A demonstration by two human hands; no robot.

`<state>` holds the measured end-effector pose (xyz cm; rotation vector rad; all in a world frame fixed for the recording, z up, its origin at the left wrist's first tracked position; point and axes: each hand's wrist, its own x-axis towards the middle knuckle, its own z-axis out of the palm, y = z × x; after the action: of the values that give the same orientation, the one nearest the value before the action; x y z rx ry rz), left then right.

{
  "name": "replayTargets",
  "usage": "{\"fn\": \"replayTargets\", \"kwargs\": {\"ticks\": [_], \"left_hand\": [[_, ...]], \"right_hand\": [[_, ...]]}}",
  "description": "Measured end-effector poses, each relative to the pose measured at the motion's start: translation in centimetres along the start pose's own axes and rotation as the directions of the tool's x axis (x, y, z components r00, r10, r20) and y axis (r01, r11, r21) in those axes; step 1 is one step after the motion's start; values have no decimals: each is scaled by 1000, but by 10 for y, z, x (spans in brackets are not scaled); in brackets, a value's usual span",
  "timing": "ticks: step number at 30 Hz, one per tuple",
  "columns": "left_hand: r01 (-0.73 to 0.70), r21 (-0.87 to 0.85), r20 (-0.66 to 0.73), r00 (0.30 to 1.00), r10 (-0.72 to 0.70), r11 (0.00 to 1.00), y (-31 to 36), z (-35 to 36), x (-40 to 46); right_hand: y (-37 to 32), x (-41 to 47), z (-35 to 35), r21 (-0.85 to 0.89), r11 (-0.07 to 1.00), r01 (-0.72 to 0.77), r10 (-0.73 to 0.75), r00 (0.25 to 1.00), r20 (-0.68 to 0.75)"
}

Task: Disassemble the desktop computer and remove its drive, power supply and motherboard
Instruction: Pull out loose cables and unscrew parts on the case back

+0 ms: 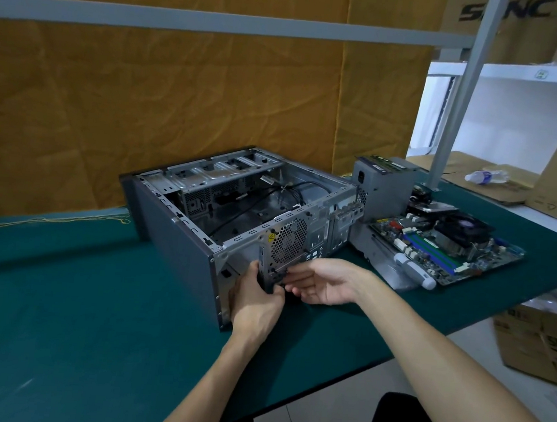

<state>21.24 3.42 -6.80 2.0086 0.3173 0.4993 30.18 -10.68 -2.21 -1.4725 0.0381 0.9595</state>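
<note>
The open computer case (179, 242) lies on its side on the green table, its inside holding only loose black cables (270, 206). My left hand (256, 300) grips a dark fan-like part (266, 274) at the case's rear panel, below the round fan grille (288, 239). My right hand (324, 283) touches the same part from the right with its fingertips. To the right of the case stand the grey power supply (385, 187), the motherboard (443, 247) with its cooler, and a drive (430, 206) behind it.
A white-handled screwdriver (414, 270) lies by the motherboard's near edge. A shelf post (457, 102) rises at the table's back right. Cardboard boxes (536, 341) sit on the floor to the right. A plastic bottle (486, 176) lies on the shelf. An orange cloth hangs behind.
</note>
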Motion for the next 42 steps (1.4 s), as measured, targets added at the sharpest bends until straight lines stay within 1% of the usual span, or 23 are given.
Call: {"fn": "replayTargets", "kwargs": {"ticks": [3,6,9,10,14,17,20,23,26,29,30,32,34,36,37,40,42], "left_hand": [[-2,-11,11,1000,2,1000,0,0,0],[3,-6,0,1000,-3,1000,-1,1,0],[6,6,-1,1000,-6,1000,-1,0,0],[4,4,2,1000,-4,1000,-1,0,0],[13,14,6,1000,-13,1000,0,0,0],[10,9,2,1000,-10,1000,0,0,0],[2,-12,12,1000,-2,1000,0,0,0],[19,2,8,1000,-19,1000,0,0,1],[28,-49,16,1000,-27,998,1,0,0],[25,-144,20,1000,-22,989,0,0,0],[27,-173,16,1000,-25,985,1,-1,0],[31,-222,-14,999,-35,974,1,-2,-2],[-5,-272,-99,995,-23,962,2,-4,-5],[-7,-335,-187,981,-59,942,4,-5,-8],[12,-353,-209,974,-91,935,5,-5,-10],[46,-340,-263,954,-142,939,10,-4,-12],[54,-328,-305,939,-159,943,14,-3,-11]], "right_hand": [[2,0,1,25,999,25,-25,1000,14],[4,1,4,41,997,63,-61,997,-47],[5,3,5,9,994,108,-106,986,-129],[4,3,5,3,994,106,-104,985,-135],[2,-2,3,-8,999,35,-36,998,-42],[2,-2,1,-8,999,40,-40,999,-11],[5,-1,5,18,996,90,-89,994,-63],[8,1,7,16,985,173,-168,971,-173],[12,1,10,-89,964,251,-267,923,-276],[18,1,9,-256,918,302,-378,862,-338],[20,1,8,-284,905,318,-406,846,-346],[25,-2,6,-286,893,347,-433,837,-336],[30,-4,5,-308,881,360,-451,837,-311],[34,-6,6,-347,866,360,-463,840,-282],[35,-6,8,-363,859,362,-468,841,-270],[39,-7,15,-391,842,371,-481,845,-235],[40,-9,21,-417,825,381,-488,853,-185]]}}
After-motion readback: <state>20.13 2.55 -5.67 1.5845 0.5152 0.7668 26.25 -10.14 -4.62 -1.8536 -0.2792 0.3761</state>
